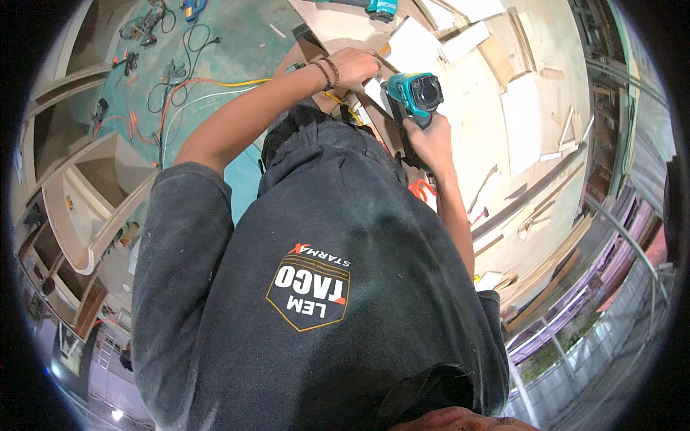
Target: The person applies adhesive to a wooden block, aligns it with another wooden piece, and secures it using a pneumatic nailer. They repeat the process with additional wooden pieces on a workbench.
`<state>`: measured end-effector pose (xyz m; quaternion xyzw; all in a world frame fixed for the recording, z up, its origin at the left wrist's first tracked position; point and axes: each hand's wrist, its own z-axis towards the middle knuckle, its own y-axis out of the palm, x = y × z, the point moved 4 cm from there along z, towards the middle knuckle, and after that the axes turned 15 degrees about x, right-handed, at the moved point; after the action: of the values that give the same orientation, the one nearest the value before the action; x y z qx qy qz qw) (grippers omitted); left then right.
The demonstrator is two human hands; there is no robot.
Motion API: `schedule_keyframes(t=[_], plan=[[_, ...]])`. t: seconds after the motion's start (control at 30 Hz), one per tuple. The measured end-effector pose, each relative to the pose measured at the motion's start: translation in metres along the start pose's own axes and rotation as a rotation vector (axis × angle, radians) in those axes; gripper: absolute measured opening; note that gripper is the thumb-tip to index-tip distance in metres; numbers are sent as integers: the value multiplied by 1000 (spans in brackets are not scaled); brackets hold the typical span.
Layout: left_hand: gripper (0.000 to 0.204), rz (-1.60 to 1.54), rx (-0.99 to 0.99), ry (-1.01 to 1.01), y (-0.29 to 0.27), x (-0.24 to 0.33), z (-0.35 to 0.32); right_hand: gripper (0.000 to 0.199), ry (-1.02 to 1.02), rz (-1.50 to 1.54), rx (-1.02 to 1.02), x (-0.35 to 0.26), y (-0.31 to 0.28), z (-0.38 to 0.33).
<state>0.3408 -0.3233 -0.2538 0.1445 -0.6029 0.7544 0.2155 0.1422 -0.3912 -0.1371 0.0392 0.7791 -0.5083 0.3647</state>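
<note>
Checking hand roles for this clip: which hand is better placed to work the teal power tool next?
Right. The right hand grips the teal power tool; the left hand rests on the pale wood piece beside it.

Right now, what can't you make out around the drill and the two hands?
- Head view: the tip of the teal power drill is hidden behind its own body.
- What the left hand presses is mostly covered by the fingers.
- The right hand wraps the grip, hiding the trigger.
- Cables on the green floor are too small.
</note>
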Motion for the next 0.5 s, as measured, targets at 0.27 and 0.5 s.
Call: schedule_keyframes(t=[0.27,0.5], plan=[[22,91,-197,-150,20,-2,9,42,2,-133,-76,1,1,14],[15,89,-199,-194,19,-1,13,35,16,-189,-78,-6,2,14]])
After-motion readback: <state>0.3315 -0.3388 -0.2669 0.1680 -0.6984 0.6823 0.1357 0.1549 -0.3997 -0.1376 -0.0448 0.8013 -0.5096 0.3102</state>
